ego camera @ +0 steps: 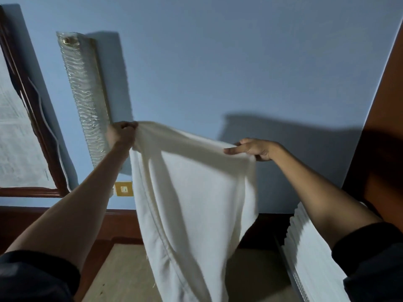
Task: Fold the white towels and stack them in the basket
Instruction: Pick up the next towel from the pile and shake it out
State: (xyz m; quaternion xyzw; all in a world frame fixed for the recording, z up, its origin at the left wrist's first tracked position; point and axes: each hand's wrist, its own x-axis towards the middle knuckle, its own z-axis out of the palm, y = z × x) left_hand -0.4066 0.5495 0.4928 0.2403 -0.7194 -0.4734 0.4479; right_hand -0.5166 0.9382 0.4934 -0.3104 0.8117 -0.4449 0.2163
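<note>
The left grip (122, 132) is curled tight round a bunched top corner of the white towel (196, 203), the cloth gathered inside the fist. The right grip (255, 149) pinches the other end of the same top edge, its fingers lying along the hem and the thumb hidden behind the cloth. Both arms are stretched forward and up, well apart, so the top edge sags a little between them.

The towel is carried by nothing. It hangs in the air at its full width from the two held points, in front of the blue wall (218, 62), and its lower end drops out of view at the bottom of the picture. A seamed side edge runs down its left half. No fold line shows, so I judge this towel is only opened out and squared, with its first fold yet to be made.

Low on the right, beside the right forearm, stands a white layered stack (309, 253). It may be towels already folded, but whether it is that, or something pleated, cannot be told. The basket is not in view, so how many towels lie in it is unknown. Below the towel lies a beige surface (122, 275). Folding this towel, then carrying it to the basket, appears to be left.
</note>
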